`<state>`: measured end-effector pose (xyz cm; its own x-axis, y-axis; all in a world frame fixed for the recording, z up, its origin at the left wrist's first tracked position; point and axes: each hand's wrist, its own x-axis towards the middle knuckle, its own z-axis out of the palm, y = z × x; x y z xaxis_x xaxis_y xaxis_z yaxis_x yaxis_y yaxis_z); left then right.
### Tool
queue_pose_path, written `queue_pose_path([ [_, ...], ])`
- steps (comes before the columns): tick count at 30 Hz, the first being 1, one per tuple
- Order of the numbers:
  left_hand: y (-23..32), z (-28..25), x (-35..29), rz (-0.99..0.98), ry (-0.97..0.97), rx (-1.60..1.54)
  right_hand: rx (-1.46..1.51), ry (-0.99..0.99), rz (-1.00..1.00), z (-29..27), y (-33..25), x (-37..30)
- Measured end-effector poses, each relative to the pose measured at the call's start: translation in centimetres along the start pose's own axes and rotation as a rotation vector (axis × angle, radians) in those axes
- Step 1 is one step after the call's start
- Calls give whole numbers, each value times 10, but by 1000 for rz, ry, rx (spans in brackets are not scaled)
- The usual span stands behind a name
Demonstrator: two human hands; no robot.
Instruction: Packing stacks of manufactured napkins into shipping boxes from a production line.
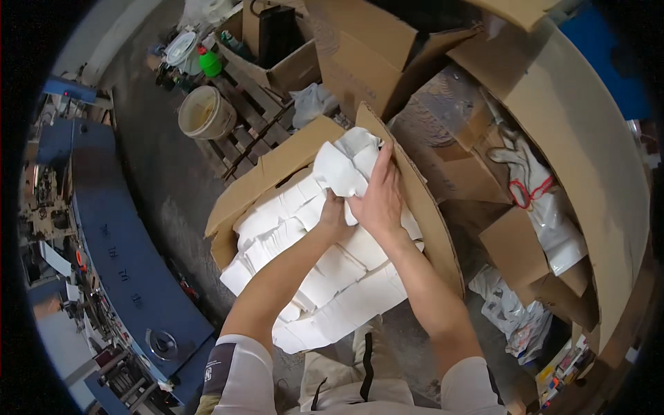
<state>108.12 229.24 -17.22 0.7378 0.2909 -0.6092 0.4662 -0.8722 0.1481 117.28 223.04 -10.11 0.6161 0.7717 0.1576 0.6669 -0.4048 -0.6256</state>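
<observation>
A large open cardboard box (232,200) in front of me is filled with rows of stacked white paper pieces (332,277). At its far right corner both hands grip a bundle of white paper pieces (337,170). My right hand (380,200) wraps the bundle's right side, its fingers pointing away from me along the box wall. My left hand (335,218) is closed at the near lower edge, its fingers partly hidden by the paper. The bundle's upper sheets are curved and slightly spread. Beneath my wrists lie more packed rows, and a white strip of them overhangs the near side.
A long blue machine (124,256) stands at left. Beyond the box are a white bucket (207,113), a green bottle (209,62) and a wooden pallet (245,149). Cardboard cartons (366,62) crowd the far right, with work gloves (522,166) and plastic bags (512,315) nearer.
</observation>
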Motion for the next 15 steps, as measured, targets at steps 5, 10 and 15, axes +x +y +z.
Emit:
queue_pose_path([
  [5,-32,29,-16,108,100,-128,-105,-111,-268,26,-5,-24],
  [10,-17,31,2,-19,-194,-47,-340,-279,11,63,14,12],
  [15,-1,31,9,90,-7,143,-542,-303,119,123,75,9],
])
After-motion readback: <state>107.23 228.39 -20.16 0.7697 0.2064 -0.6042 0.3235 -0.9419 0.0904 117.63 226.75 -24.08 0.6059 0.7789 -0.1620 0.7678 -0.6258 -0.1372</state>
